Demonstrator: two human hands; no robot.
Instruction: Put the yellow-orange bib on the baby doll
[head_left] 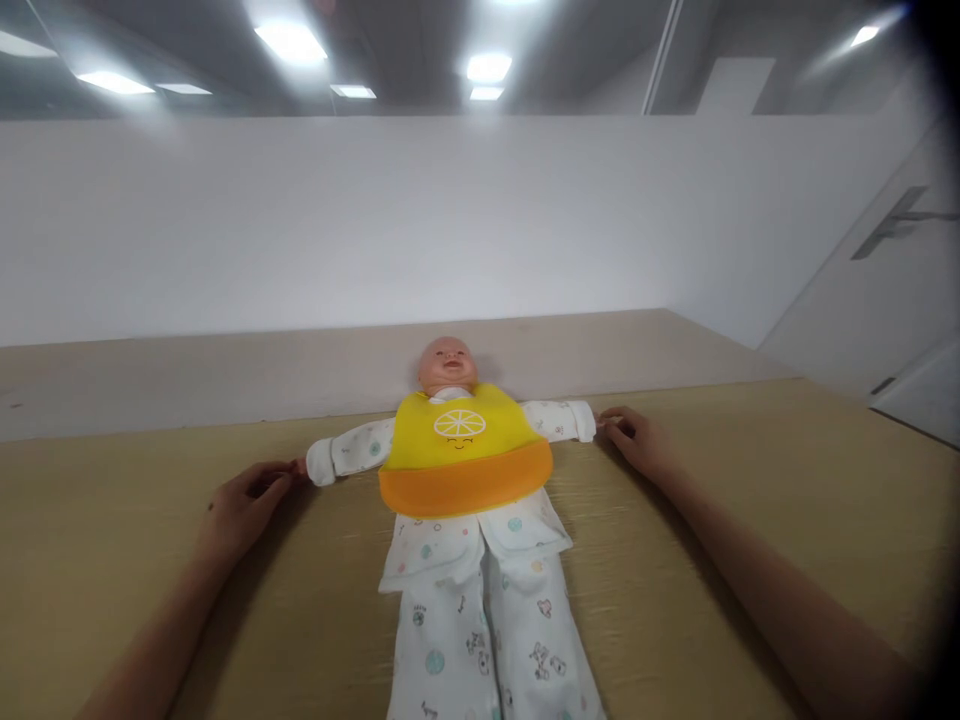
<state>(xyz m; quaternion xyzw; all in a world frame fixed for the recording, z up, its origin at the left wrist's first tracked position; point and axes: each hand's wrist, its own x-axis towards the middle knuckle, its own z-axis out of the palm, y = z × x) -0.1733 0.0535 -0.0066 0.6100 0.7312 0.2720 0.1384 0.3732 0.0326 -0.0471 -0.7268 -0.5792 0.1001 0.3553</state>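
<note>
A baby doll lies on its back with its arms spread out to both sides. Over its chest is a yellow bib with a white citrus slice and an orange pocket along the bottom. Beneath it the doll wears a white printed top and matching trousers. My left hand pinches the doll's hand that sticks out of the left sleeve. On the other side, my right hand has its fingers closed on the doll's other hand, beside the cuff.
The doll rests on a tan-covered table. A paler strip runs along its back, against a white wall. At the right is a door with a metal handle. Glass above the wall shows bright ceiling lights.
</note>
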